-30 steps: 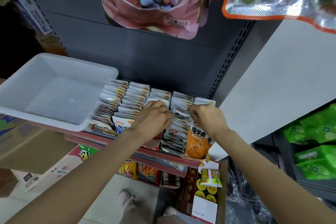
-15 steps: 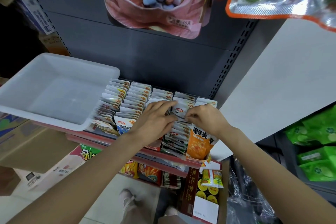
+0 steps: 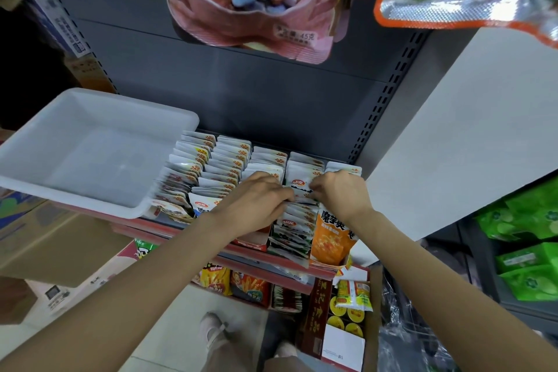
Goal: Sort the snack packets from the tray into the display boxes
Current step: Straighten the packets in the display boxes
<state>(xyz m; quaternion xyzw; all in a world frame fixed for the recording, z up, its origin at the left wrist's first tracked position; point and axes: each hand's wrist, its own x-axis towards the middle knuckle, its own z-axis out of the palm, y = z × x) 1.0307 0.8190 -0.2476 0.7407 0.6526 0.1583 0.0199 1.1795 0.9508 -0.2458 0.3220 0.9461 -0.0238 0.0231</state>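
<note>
Snack packets point(image 3: 299, 187) stand filed in display boxes point(image 3: 250, 243) on the shelf; tray point(image 3: 90, 148) shows none. Left hand point(image 3: 253, 205) and right hand point(image 3: 339, 193) both pinch one packet. Suggest: seat it upright, label forward, rows even.
</note>
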